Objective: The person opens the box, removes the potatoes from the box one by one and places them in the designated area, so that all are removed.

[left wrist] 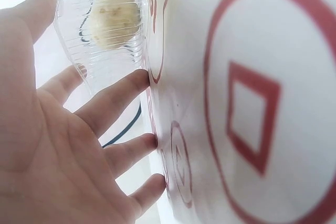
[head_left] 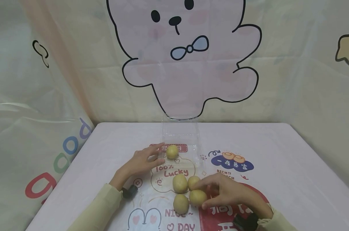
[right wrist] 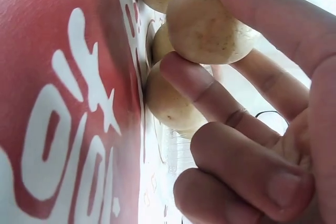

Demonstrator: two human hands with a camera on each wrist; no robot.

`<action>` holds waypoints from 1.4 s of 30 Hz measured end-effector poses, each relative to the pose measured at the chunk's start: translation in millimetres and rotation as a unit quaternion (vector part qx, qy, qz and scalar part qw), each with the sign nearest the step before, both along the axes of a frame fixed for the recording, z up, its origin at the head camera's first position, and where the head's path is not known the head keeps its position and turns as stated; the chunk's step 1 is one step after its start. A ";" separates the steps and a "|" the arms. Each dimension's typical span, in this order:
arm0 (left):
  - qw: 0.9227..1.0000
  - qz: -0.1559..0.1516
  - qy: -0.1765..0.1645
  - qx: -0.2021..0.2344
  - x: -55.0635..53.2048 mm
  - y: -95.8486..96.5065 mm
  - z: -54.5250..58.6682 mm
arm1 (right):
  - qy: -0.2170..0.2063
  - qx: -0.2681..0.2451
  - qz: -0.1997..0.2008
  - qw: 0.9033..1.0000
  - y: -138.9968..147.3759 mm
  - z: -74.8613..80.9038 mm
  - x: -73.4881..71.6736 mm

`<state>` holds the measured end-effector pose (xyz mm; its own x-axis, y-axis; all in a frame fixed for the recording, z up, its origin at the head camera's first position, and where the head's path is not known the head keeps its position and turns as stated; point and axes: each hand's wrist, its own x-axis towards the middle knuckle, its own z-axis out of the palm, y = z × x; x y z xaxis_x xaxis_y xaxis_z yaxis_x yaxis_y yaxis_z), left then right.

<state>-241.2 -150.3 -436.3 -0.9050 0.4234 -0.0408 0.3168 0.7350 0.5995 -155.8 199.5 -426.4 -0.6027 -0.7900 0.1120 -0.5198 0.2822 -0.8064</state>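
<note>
My right hand pinches a round yellowish potato between thumb and fingers. Right beside it, three more potatoes sit close together: one at the back left, one at the front left, and one partly hidden by my fingers. Another potato lies inside a clear plastic box, whose see-through lid stands raised behind. At the box's left side rests my left hand, fingers spread and mostly straight. In the left wrist view, fingertips touch the box wall and the table.
The white table covering carries printed words and drawings, with a red printed patch at front right. A patterned curtain hangs behind the table. Dark wrist straps sit on both wrists.
</note>
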 end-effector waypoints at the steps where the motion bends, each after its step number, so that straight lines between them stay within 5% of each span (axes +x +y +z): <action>1: 1.000 0.000 0.000 0.000 -0.1 0.0 0.1 | 0.004 -0.003 0.004 1.000 0.3 -0.7 -0.2; 11: 1.000 0.003 -0.004 -0.001 -0.5 -0.1 -0.8 | -0.022 0.016 -0.003 1.000 -1.5 -2.0 2.4; 27: 1.000 0.009 -0.006 -0.005 -0.9 1.1 -1.4 | -0.017 0.030 -0.017 0.999 -3.9 -5.7 2.6; 37: 1.000 0.005 -0.001 -0.005 -0.3 0.6 -0.3 | 0.031 0.029 -0.015 0.999 -3.1 -7.3 1.7; 42: 1.000 0.002 0.001 0.000 -1.5 0.1 -1.9 | 0.008 0.030 -0.011 0.999 -2.3 -7.6 1.5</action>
<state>-242.7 -150.2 -438.2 -0.9069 0.4195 -0.0386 0.3152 0.7365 0.5985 -154.4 197.2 -434.0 -0.6192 -0.7816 0.0752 -0.5252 0.3410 -0.7796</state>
